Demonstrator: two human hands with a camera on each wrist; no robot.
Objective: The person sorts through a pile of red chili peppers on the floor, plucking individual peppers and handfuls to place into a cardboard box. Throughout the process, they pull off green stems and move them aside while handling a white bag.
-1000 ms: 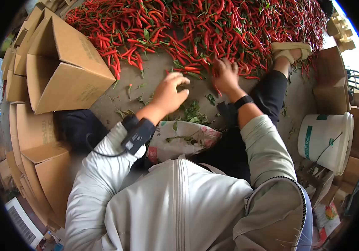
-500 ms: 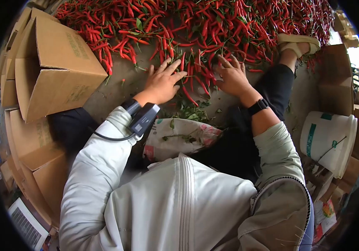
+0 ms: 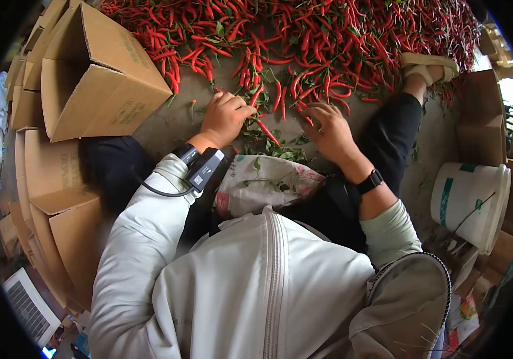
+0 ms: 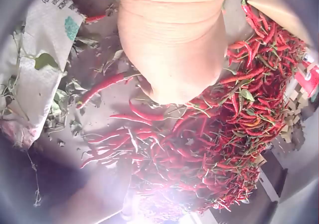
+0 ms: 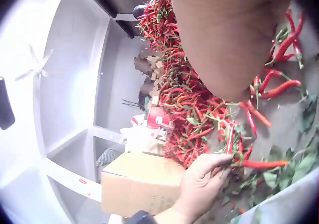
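- A sack (image 3: 268,179) lies across the person's lap, with torn leaves (image 3: 286,154) scattered on it and on the floor (image 3: 166,125) just past its edge.
- The left hand (image 3: 223,116) rests on the floor just beyond the sack, curled into a loose fist. The right wrist view shows its fingertips pinching one chilli (image 5: 259,163) near the stem end.
- That chilli lies low over the floor. Its long axis runs crosswise, away from the left hand and towards the right hand (image 3: 333,134).
- The right hand is palm down, level with the left and apart from it, with its bent fingers on the floor. I cannot tell whether they grip anything, because its own wrist view shows only the heel of the palm.
- Stray chillies (image 3: 277,99) lie between the two hands and just ahead of both sets of fingertips, mostly pointing away from the person. They are about as near to one hand as to the other.
- The pile (image 3: 328,30) starts right behind the strays and spreads across the whole far side.
- An open box (image 3: 98,72) lies tipped on its side left of the left hand, beside the pile's edge.
- A bucket (image 3: 469,200) stands well off to the right, and a sandal (image 3: 427,63) touches the pile's right end.
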